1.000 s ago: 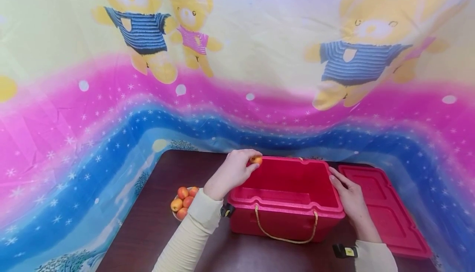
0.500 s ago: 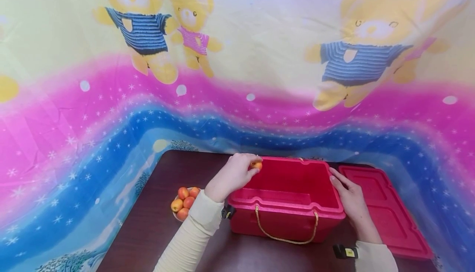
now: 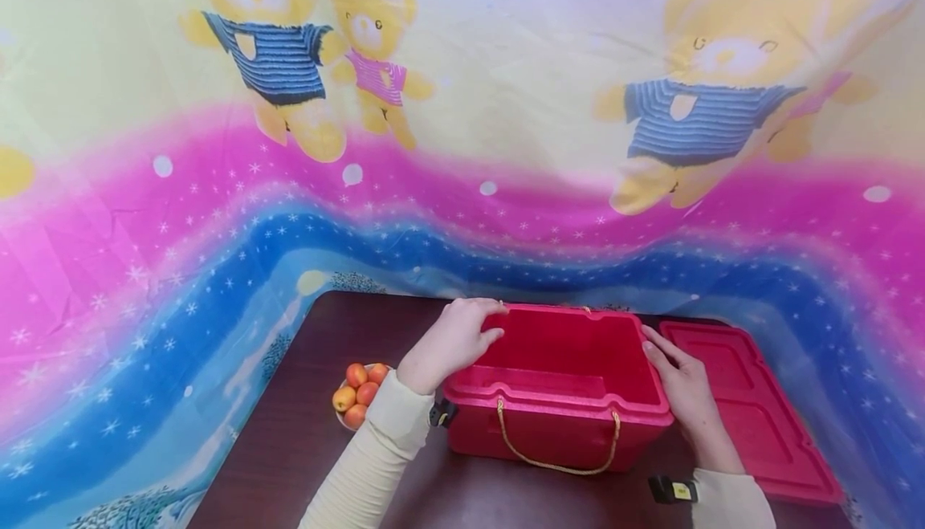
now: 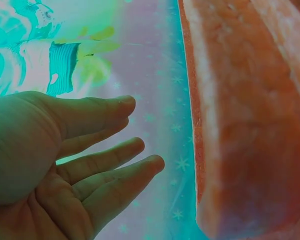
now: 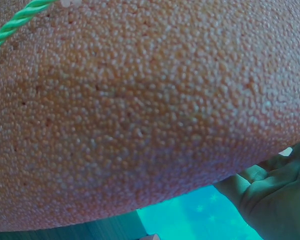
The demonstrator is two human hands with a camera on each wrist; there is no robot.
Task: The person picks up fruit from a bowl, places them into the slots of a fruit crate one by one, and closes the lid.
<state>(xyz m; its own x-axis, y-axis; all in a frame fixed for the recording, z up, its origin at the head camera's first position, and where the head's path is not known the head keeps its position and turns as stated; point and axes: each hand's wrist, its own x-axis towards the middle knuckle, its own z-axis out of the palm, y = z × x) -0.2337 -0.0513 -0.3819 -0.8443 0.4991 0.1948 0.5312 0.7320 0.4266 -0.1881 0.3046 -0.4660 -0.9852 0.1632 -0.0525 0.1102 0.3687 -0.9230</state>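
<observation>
My left hand (image 3: 458,340) hovers at the red foam box's left rim, fingers spread with a gap to the thumb and nothing between them. In the left wrist view, that hand (image 4: 85,165) is apart from the box wall (image 4: 255,120). My right hand (image 3: 682,388) rests against the right side of the box (image 3: 549,433), fairly straight fingers at its rim. The right wrist view has the box's grainy wall (image 5: 140,110) covering most of that hand (image 5: 280,195). Part of the box's floor is hidden behind its near wall.
A bowl of small red-and-yellow round fruits (image 3: 366,392) stands left on the dark table (image 3: 289,433), partly behind my left sleeve. The box's red lid (image 3: 773,425) lies to the right. A rope handle (image 3: 556,465) hangs in front; a bear-print cloth (image 3: 462,216) hangs behind.
The small round fruit pinched in my left hand is gone from it, and the fingers have parted. My left hand lowered slightly earlier; the right hand stays put on the box.
</observation>
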